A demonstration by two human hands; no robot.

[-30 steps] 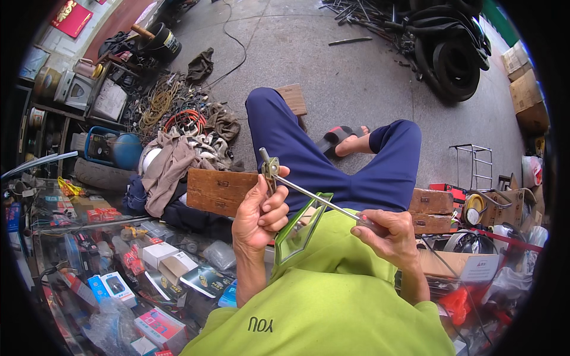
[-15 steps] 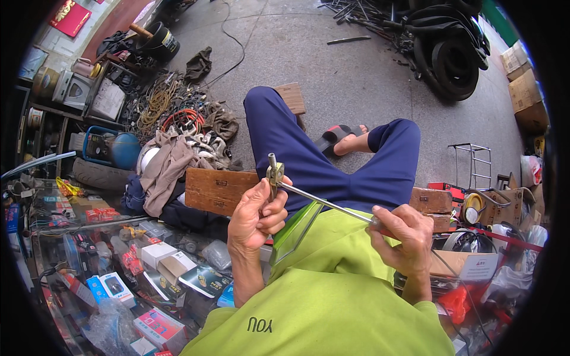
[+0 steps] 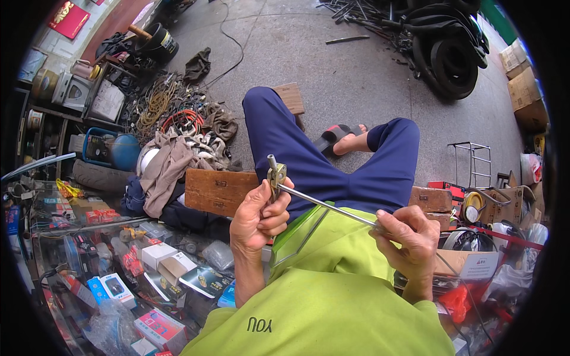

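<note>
Evidently pinching a small metal fitting [image 3: 276, 174] in the left grip [image 3: 257, 218], over the lap [image 3: 338, 178], and grasping a slim metal rod [image 3: 332, 207] by one end in the right grip [image 3: 411, 232]. Probably stiff, light, slightly slippery; best held by the fitting's flat body.

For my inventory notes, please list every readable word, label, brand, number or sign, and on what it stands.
Lettering is located here, its wording left uncopied.
Green shirt: short dark word, legible.
Pink-and-white box: large letters, legible.
Black flat package: pale letters, legible.
White label: print too small to read.
Red wall sheet: gold marks, unreadable.
Remaining packages: mostly too blurred.
Metal fitting in the left hand, metal rod in the right hand: no lettering visible.
</note>
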